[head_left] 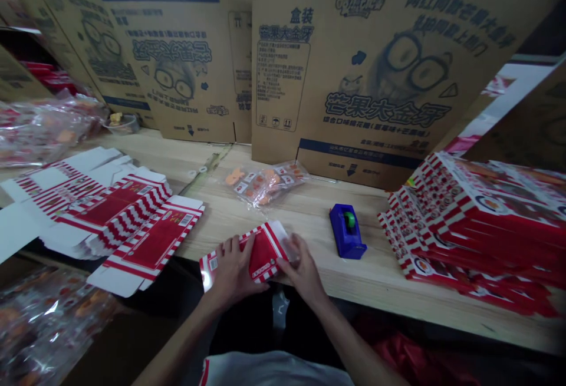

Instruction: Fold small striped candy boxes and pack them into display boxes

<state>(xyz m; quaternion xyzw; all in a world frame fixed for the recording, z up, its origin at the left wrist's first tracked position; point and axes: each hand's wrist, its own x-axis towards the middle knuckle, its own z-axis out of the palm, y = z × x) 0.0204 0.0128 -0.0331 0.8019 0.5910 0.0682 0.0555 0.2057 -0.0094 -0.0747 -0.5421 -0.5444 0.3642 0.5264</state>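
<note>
A red and white carton [266, 250] lies near the table's front edge, with a white flap at its right end. My left hand [234, 271] rests across its left half, thumb and fingers spread over the top face. At the right end, my right hand [303, 265] pinches the flap between thumb and fingers. Just beyond the carton, a clear plastic packet [265, 181] of orange pieces and printed cards lies on the wood. To the right of my hands stands a blue tape dispenser [347, 231] with a green core.
Flat red and white cartons [150, 238] lie fanned out at the left. A tall stack of cartons [469, 221] stands at the right. Large brown cardboard boxes [283, 138] line the back. More plastic packets [44, 327] fill a box at lower left; others [39, 126] lie at far left.
</note>
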